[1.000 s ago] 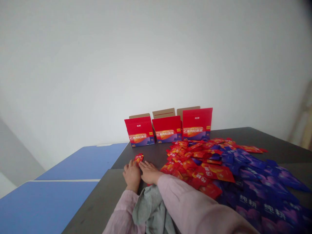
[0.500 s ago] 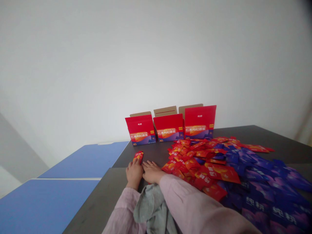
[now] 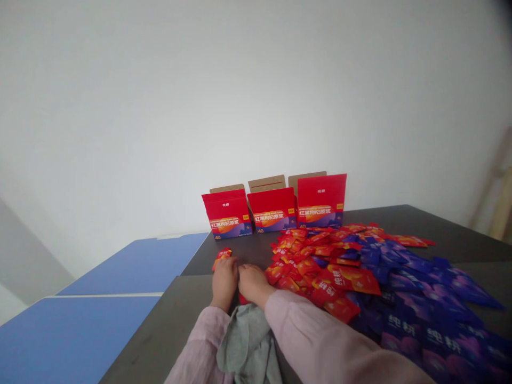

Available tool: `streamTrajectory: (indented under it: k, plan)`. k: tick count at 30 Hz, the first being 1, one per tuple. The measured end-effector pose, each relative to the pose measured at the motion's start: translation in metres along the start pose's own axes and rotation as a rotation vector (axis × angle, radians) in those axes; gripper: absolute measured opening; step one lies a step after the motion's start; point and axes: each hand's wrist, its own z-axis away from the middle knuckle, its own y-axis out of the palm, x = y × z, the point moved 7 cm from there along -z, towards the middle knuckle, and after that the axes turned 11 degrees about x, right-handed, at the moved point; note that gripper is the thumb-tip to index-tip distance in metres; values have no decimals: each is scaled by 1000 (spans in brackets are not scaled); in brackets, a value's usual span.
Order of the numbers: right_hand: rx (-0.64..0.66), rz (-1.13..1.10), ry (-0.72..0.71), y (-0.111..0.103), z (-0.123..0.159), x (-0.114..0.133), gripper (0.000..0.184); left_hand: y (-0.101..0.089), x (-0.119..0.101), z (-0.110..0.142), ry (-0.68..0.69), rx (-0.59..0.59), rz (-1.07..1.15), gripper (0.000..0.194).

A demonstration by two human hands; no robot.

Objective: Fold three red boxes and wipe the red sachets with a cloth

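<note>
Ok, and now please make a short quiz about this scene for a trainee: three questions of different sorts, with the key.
1. How many red cardboard boxes stand in a row behind the pile of flat red sachets?
2. True or false: the flat purple sachets lie on the blue table.
3. Which hand is nearer to the small red sachet lying apart from the pile: the left hand or the right hand?

Key:
1. Three.
2. False: they lie on the dark table.
3. The left hand.
</note>
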Motion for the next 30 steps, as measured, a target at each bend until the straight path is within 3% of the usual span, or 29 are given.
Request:
streamTrajectory:
  k: [6, 9, 12, 14, 26, 28, 30]
  plan:
    - [-68, 55, 102, -22, 52, -36, 37, 29, -53, 5, 120, 193, 73, 31]
    - [-102, 60, 129, -31, 81, -60, 35, 39, -77, 16, 185, 261, 69, 39]
    - [-133, 47, 146, -35, 102, -78, 34, 49, -91, 28, 206, 391, -28, 54]
    - [-166, 1, 122, -37, 110, -84, 33, 51, -99, 34, 233, 424, -130, 52]
    - [-320, -270, 79, -51, 132, -83, 28, 19, -119, 55, 244, 275, -357, 26]
    - [-366, -348, 84, -56, 135, -86, 27, 9, -122, 61, 253, 218, -369, 24]
    - [-420, -448, 86, -60, 138, -89, 26, -4, -127, 68, 296, 90, -363, 24]
